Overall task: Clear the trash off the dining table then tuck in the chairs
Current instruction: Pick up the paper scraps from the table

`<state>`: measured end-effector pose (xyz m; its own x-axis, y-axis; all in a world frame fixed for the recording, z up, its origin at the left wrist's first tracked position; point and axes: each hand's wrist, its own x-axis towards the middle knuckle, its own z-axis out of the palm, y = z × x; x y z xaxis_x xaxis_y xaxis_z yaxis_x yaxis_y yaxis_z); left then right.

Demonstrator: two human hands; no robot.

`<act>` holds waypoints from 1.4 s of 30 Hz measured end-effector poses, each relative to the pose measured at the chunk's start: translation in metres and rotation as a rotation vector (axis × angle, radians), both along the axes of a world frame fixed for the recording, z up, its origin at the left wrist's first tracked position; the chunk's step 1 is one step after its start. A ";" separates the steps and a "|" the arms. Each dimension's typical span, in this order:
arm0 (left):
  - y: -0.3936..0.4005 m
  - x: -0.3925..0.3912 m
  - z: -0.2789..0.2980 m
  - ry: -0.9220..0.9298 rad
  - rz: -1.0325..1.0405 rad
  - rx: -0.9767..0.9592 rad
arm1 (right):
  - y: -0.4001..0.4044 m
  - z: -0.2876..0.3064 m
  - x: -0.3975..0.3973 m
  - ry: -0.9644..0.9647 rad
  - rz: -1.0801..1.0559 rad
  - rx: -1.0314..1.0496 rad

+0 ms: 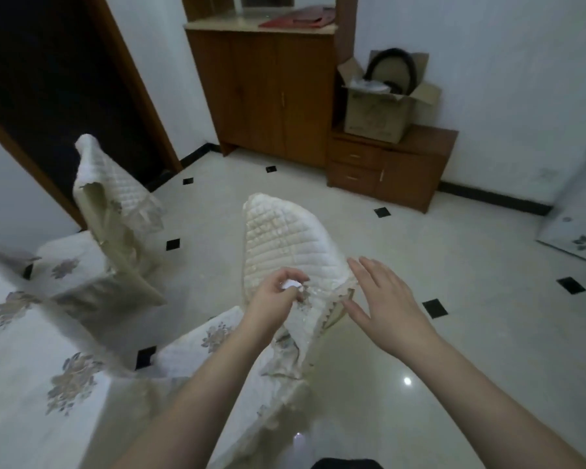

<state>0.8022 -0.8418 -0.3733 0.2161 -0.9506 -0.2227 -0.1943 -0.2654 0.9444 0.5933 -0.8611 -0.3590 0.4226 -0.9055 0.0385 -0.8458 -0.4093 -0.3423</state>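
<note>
L hand (278, 292): fingers curled round a small crumpled white paper wad (292, 285), pinched tight; knuckles sit against the near chair's back cover.
R hand (383, 299): fingers straight, spread apart, holding nothing; fingertips at the lacy edge of the same cover, can't tell if touching.
Paper wad: white, scrunched, mostly hidden in the L fist, over the near chair's backrest, off the table.
Near chair (278, 238): back w/ quilted cream cover, diamond stitching, rounded top, lace trim along lower edge; seat w/ white padded cover, grey flower print.
Far chair (109, 198): same quilted cover + frilly trim, tilted in the wide-angle view; stands near the table's corner, seat partly out.
Table (17, 367): lower left, under white quilted cloth w/ grey-brown floral motifs; soft, matte.
Floor (420, 384): glossy pale tiles w/ small black diamond insets; light spot reflected.
Cabinet (268, 93): tall, brown wood, smooth doors, pale stone-like top; red flat item (298, 18) lying on it.
Low unit (386, 164): brown wood, two drawers + a door, beside the cabinet.
Cardboard box (379, 113): open flaps, on the low unit; black ring-shaped thing inside, unclear what.
Doorway (48, 79): dark, brown wood frame, left rear.
</note>
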 end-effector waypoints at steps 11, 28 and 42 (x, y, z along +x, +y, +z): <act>-0.109 -0.084 0.018 0.169 -0.241 -0.107 | -0.066 0.002 -0.075 0.002 -0.230 0.027; -0.286 -0.110 -0.001 0.185 -0.411 -0.083 | -0.204 0.000 -0.121 0.044 -0.391 0.034; -0.415 -0.200 -0.011 0.172 -0.256 0.017 | -0.377 -0.014 -0.214 -0.007 -0.238 0.057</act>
